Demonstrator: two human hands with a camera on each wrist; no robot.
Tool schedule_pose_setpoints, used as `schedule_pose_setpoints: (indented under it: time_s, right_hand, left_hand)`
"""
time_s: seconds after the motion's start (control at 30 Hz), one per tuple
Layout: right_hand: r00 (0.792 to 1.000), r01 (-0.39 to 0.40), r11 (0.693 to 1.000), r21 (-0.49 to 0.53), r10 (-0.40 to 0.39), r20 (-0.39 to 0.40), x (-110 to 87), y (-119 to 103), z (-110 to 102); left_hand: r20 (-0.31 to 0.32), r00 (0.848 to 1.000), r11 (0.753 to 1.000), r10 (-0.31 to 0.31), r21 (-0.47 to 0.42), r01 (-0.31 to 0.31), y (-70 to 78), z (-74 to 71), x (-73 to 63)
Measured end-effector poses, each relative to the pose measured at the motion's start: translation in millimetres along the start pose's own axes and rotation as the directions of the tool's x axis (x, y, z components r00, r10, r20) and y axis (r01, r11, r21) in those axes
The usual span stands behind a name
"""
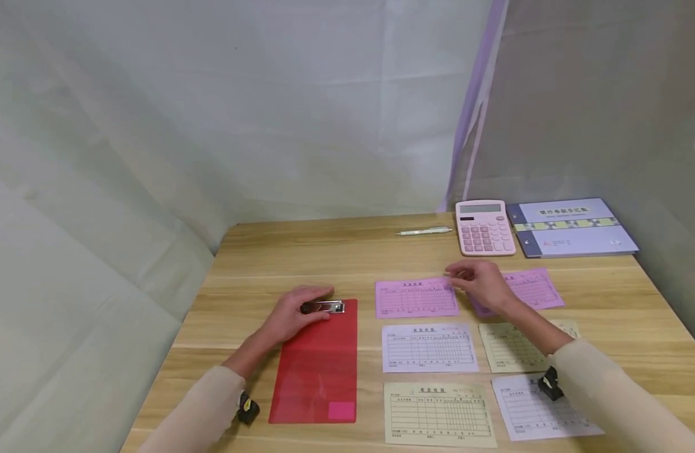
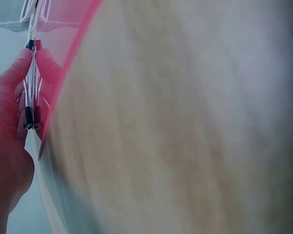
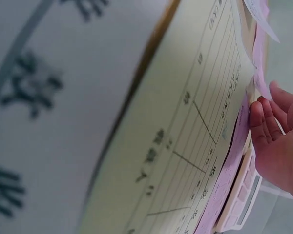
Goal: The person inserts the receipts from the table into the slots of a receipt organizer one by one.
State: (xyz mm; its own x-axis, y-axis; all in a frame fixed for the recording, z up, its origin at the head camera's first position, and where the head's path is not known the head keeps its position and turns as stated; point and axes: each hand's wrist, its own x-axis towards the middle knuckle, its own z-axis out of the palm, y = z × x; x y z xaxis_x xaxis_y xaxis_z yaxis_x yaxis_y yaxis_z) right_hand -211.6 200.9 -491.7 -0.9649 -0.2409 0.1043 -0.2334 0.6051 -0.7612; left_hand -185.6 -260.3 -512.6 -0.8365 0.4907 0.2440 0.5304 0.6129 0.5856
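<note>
A translucent red clipboard [image 1: 319, 371] lies on the left part of the table. My left hand [image 1: 293, 311] holds its metal clip [image 1: 336, 306] between thumb and fingers. In the left wrist view the thumb lies against the clip [image 2: 29, 92], and the other fingers are partly hidden. At the back row of slips, my right hand [image 1: 485, 286] pinches the right edge of a pink receipt slip [image 1: 415, 299]. The right wrist view shows that edge raised at the fingertips. Partly under this hand lies a second pink slip [image 1: 539, 289].
White slips [image 1: 429, 349] and yellow slips [image 1: 438, 415] form rows in front. Under the right forearm are another yellow slip [image 1: 505, 346] and white slip [image 1: 528, 409]. Behind lie a pen [image 1: 423, 231], a pink calculator [image 1: 485, 229] and a ledger book [image 1: 573, 229], near the curtain wall [image 1: 324, 126].
</note>
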Motion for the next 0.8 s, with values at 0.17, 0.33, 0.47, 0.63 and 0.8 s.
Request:
schedule_pose_setpoints:
  time_s: [0.17,0.33,0.47,0.63,0.8]
  right_hand:
    - [1.000,0.007,0.999,-0.036,-0.007,-0.021,3.5,-1.5,2.4]
    - [0.999,0.000,0.999,-0.047,-0.002,-0.051,5.4,-1.6,2.2]
    - [0.998,-0.005,1.000,-0.025,0.004,-0.059,5.0,-2.2,-0.8]
    - [0.998,0.020,1.000,-0.005,-0.020,-0.051,5.6,-5.9,-7.2]
    - [0.999,0.012,1.000,0.027,-0.011,-0.033,8.8,-12.7,-12.5]
  left_hand:
    - [0.009,1.000,1.000,0.002,0.006,-0.002,0.0,-0.3,1.2]
    - [0.001,1.000,1.000,0.010,0.013,-0.010,-1.6,-0.3,2.4]
    - [-0.010,0.999,0.999,0.037,0.017,-0.037,-3.0,0.0,2.9]
    - [-0.003,0.999,0.999,0.038,0.033,-0.037,-3.6,-1.3,4.0]
    - [0.031,0.999,0.999,0.014,0.052,-0.016,-2.6,-5.3,5.6]
